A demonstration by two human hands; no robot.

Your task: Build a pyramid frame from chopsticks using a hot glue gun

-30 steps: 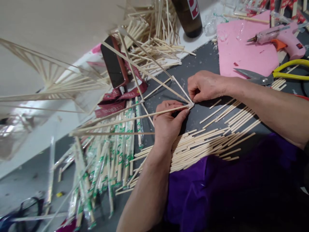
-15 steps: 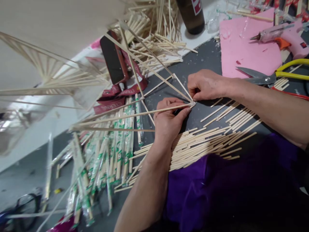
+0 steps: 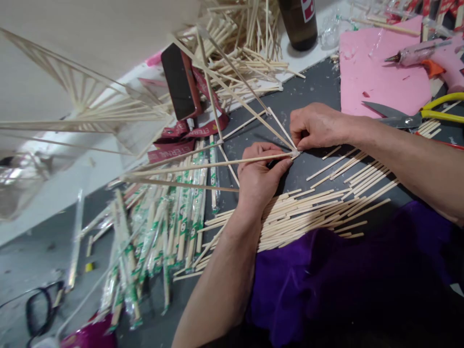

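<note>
A frame of glued wooden sticks (image 3: 203,166) stands in front of me, several sticks meeting at a whitish joint near my fingers. My left hand (image 3: 261,174) is closed round the lower stick beside that joint, thumb and fingers pinching it. On the joint's other side, the fingertips of my right hand (image 3: 314,126) are pinched together at the end of a stick. The right fingers hide exactly what lies between them. Below both hands, many loose wooden sticks (image 3: 304,215) lie in rough rows on the dark table.
Paper-wrapped chopsticks (image 3: 181,217) lie at left. A phone (image 3: 180,82) leans by a red lanyard (image 3: 174,145). Scissors (image 3: 402,118), a pink sheet (image 3: 377,72) and a hot glue gun (image 3: 431,55) are at right. A dark bottle (image 3: 299,24) stands behind, near a stick pile (image 3: 242,29).
The whole view has shifted, so things appear slightly farther right. Both hands keep their pinch at the joint, and the stick frame looks little changed.
</note>
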